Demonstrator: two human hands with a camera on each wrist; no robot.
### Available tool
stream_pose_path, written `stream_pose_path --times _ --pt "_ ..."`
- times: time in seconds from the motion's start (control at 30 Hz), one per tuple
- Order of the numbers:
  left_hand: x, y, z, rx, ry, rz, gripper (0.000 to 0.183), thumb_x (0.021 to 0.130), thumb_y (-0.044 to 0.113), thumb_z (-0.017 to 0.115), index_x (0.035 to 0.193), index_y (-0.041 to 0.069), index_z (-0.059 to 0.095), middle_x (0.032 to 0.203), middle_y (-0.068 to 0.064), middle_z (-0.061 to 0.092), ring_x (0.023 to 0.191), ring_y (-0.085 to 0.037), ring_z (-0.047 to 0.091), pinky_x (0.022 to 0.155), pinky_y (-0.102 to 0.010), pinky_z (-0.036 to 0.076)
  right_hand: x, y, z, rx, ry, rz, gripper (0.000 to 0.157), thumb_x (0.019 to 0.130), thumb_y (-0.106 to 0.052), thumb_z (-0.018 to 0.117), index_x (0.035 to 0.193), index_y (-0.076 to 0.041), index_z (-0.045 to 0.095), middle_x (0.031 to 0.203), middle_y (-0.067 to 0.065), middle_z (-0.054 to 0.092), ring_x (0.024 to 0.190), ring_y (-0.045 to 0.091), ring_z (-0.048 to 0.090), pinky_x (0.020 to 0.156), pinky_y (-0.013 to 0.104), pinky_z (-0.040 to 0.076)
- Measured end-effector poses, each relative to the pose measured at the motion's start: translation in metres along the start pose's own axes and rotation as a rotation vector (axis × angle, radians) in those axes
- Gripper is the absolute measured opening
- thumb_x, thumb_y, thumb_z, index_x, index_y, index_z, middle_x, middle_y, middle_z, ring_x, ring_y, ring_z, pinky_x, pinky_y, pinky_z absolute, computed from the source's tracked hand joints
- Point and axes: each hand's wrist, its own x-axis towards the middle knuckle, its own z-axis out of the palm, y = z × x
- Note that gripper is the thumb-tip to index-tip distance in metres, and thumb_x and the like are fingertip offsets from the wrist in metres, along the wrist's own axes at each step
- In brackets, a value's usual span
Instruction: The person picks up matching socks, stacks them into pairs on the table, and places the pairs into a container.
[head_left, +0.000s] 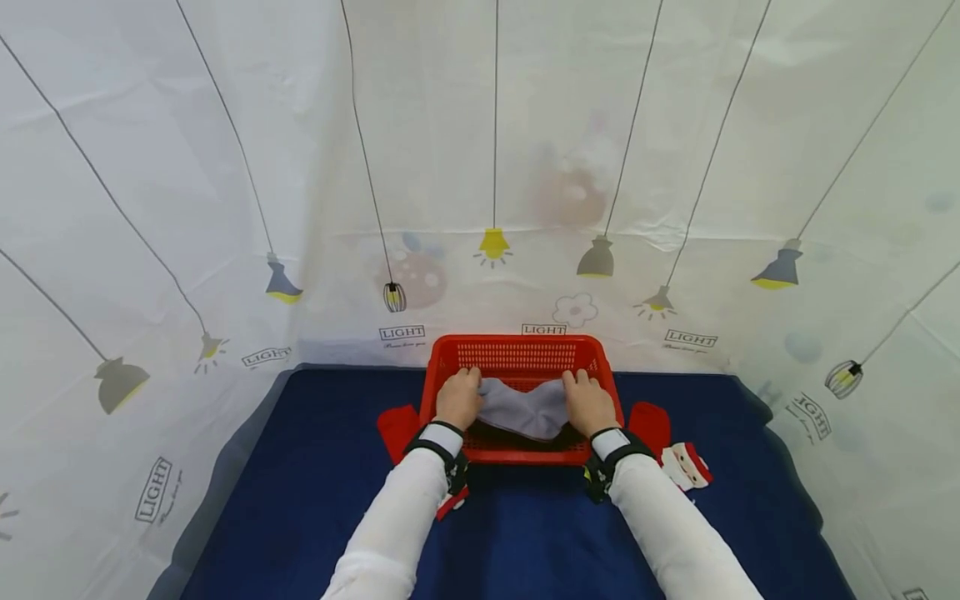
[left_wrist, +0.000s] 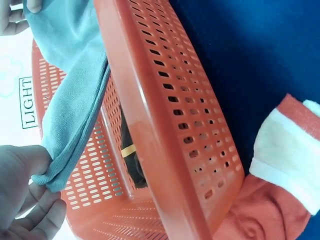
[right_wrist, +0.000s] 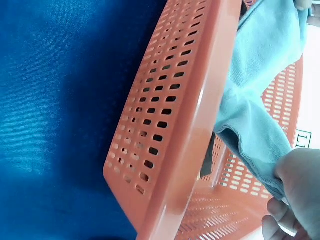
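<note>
A grey sock point(head_left: 525, 410) is stretched sideways over the red plastic basket point(head_left: 517, 457). My left hand point(head_left: 459, 400) pinches one end of it between thumb and fingers. At the other end, my right hand point(head_left: 589, 405) grips the fabric. The sock looks pale blue-green in the left wrist view, its edge folded at the left thumb. Inside the basket, partly hidden behind the wall, lies a dark item point(left_wrist: 131, 155) with a tan band.
A red sock point(head_left: 397, 429) lies left of the basket, its red-and-white end point(left_wrist: 287, 150) beside the wall. Another red sock point(head_left: 649, 423) with a white Santa-face part point(head_left: 684, 467) lies on the right. Dark blue cloth point(head_left: 525, 542) covers the table; a printed white sheet point(head_left: 450, 125) hangs behind.
</note>
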Motion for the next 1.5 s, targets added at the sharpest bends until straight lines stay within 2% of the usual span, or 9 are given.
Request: stream_pose_path --times 0.27,0.53,0.7,0.93,1.2,1.5 --pt "0.002 0.0 0.004 0.026 0.006 -0.006 0.014 0.083 0.001 0.076 0.092 0.004 0.066 0.084 -0.012 0.066 0.073 -0.031 0.068 0.062 -0.038 0.057 0.001 0.0 0.006 -0.007 0.007 0.007 0.019 0.095 -0.004 0.063 0.109 0.0 0.05 0.105 0.024 0.056 0.082 0.038 0.061 0.065 0.048 0.057" --pt "0.005 -0.004 0.011 0.027 -0.033 -0.038 0.011 0.085 0.002 0.075 0.091 0.006 0.066 0.086 -0.011 0.066 0.076 -0.029 0.068 0.064 -0.038 0.057 0.003 0.004 0.02 0.027 0.052 0.012 0.019 0.095 -0.001 0.062 0.11 0.002 0.051 0.1 0.025 0.056 0.073 0.037 0.06 0.06 0.047 0.056" --pt "0.009 -0.005 0.014 0.05 -0.009 -0.025 0.013 0.083 0.003 0.077 0.091 0.005 0.066 0.087 -0.013 0.067 0.078 -0.031 0.07 0.066 -0.041 0.058 0.003 0.0 0.023 0.068 0.064 0.038 0.02 0.095 0.002 0.06 0.112 0.003 0.051 0.098 0.025 0.055 0.068 0.037 0.06 0.059 0.046 0.057" --pt "0.012 -0.006 0.017 0.054 -0.01 -0.033 0.013 0.085 0.002 0.075 0.094 0.005 0.068 0.092 -0.015 0.069 0.081 -0.034 0.071 0.068 -0.043 0.059 0.003 0.0 0.027 0.141 0.064 0.068 0.013 0.095 0.005 0.056 0.106 0.002 0.05 0.101 0.027 0.053 0.071 0.04 0.061 0.063 0.05 0.057" --pt "0.012 -0.007 0.021 0.082 0.047 -0.025 0.014 0.084 -0.002 0.074 0.095 0.004 0.07 0.087 -0.016 0.069 0.077 -0.035 0.071 0.065 -0.044 0.059 0.006 0.004 0.03 0.195 -0.052 0.082 0.015 0.096 0.004 0.056 0.109 -0.001 0.051 0.107 0.026 0.052 0.076 0.04 0.062 0.069 0.049 0.056" --pt "0.015 -0.006 0.024 0.095 0.073 -0.031 0.015 0.087 -0.002 0.07 0.101 0.003 0.071 0.091 -0.017 0.07 0.078 -0.035 0.071 0.066 -0.044 0.06 0.006 0.007 0.036 0.208 0.013 0.052 0.015 0.094 0.008 0.055 0.108 0.001 0.052 0.105 0.026 0.052 0.071 0.036 0.058 0.064 0.046 0.053"
